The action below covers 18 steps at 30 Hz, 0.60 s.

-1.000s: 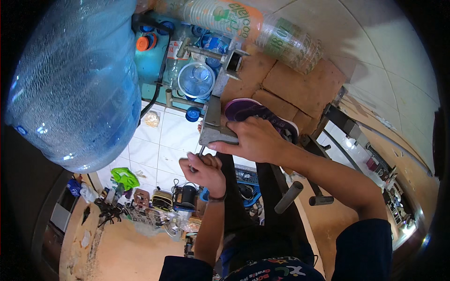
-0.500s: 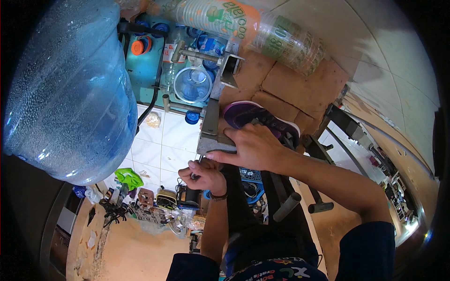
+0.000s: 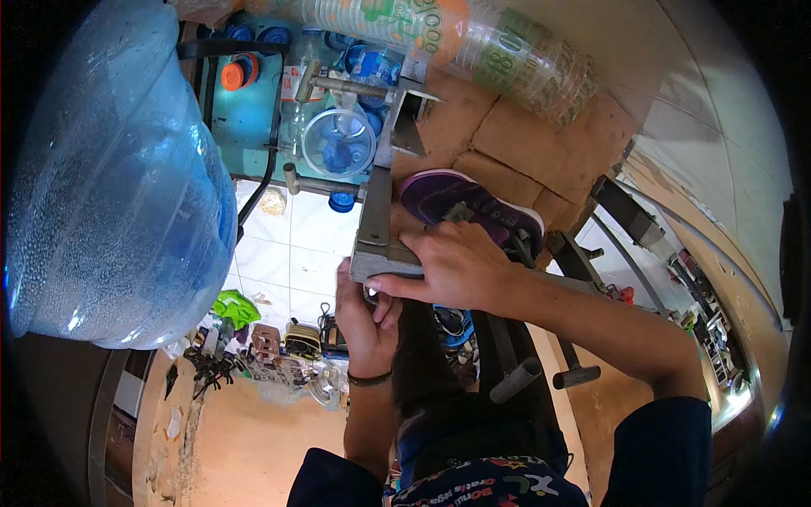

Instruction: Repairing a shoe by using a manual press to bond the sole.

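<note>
A grey metal frame (image 3: 375,224) with a squared corner stands in front of me. My right hand (image 3: 456,264) grips that corner, thumb along its near edge and fingers over the far side. Just below the same corner, my left hand (image 3: 365,328) is raised with its fingers curled. A small shiny bit shows between those fingers, too little to name. Behind my right hand, a purple shoe (image 3: 448,207) rests against brown cardboard (image 3: 532,156). Two threaded T-handle screws, an upper screw (image 3: 346,85) and a lower screw (image 3: 325,186), stick out leftward from the frame.
A large blue water jug (image 3: 118,203) fills the left side. Stacked plastic cups (image 3: 524,68) lie across the top. A clear round container (image 3: 339,144) and bottles stand on a teal surface (image 3: 245,127). Tools and a green bag (image 3: 236,309) lie lower left.
My left hand has turned more upright and moved up against the metal corner, its fingers now reaching beside it. The right hand keeps its grip. The whole view has shifted slightly.
</note>
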{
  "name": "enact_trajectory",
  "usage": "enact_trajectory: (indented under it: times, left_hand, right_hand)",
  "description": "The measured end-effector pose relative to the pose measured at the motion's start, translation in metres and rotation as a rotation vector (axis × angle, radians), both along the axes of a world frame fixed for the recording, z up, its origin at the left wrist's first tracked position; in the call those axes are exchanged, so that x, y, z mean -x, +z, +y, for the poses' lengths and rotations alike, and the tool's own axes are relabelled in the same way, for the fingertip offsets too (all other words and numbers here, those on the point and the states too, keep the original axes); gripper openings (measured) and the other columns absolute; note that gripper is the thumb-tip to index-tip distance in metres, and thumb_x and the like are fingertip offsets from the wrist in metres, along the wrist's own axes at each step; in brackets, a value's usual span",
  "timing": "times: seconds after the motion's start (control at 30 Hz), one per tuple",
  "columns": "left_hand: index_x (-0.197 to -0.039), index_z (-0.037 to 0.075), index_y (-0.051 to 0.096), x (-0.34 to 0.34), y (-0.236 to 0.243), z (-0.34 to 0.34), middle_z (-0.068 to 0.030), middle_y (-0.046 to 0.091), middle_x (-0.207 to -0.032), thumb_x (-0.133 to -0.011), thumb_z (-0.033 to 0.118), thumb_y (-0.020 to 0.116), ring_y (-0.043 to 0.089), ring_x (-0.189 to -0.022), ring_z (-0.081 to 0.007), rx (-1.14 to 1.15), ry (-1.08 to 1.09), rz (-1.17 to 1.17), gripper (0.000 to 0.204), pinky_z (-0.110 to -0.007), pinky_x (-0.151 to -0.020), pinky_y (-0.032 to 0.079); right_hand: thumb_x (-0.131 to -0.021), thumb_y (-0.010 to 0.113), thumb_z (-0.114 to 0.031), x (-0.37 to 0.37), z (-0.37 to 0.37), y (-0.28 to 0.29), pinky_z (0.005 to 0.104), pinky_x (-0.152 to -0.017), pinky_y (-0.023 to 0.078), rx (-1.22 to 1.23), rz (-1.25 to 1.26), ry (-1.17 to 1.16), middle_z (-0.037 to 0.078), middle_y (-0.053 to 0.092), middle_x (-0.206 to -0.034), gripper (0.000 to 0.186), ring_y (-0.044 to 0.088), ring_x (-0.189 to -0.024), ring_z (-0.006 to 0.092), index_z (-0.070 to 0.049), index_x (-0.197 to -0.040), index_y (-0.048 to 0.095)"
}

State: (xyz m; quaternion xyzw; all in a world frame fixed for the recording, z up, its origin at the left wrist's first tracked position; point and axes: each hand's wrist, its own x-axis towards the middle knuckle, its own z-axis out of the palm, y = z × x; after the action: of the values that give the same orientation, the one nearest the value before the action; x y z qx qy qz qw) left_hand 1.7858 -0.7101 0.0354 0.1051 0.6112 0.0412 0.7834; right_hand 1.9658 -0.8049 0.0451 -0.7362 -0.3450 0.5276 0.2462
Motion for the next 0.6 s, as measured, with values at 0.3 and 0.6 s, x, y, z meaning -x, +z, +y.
enact_trajectory:
  times: [0.3,0.6]
  left_hand:
    - [-0.102,0.008,0.045,-0.036,-0.001,0.016,-0.0004,0.044,-0.059,-0.107,0.029,0.043,0.032,-0.042,-0.0037,-0.854,-0.382,0.356,0.022,-0.020,-0.033,0.025]
    - [-0.112,0.008,0.053,-0.013,-0.002,-0.004,-0.0012,0.052,-0.067,-0.105,0.028,0.048,0.034,-0.038,-0.0037,-0.195,-0.011,0.092,0.022,-0.020,-0.030,0.022]
  right_hand:
    - [-0.084,0.057,-0.070,-0.003,0.001,-0.003,0.0458,-0.058,0.055,-0.004,0.006,-0.011,0.023,0.064,-0.065,0.073,0.067,-0.064,0.0384,0.003,-0.087,0.066]
    - [-0.085,0.056,-0.069,0.004,-0.003,0.002,0.0449,-0.057,0.054,-0.043,0.000,-0.039,0.023,0.064,-0.063,0.073,0.067,-0.062,0.0383,0.003,-0.086,0.066]
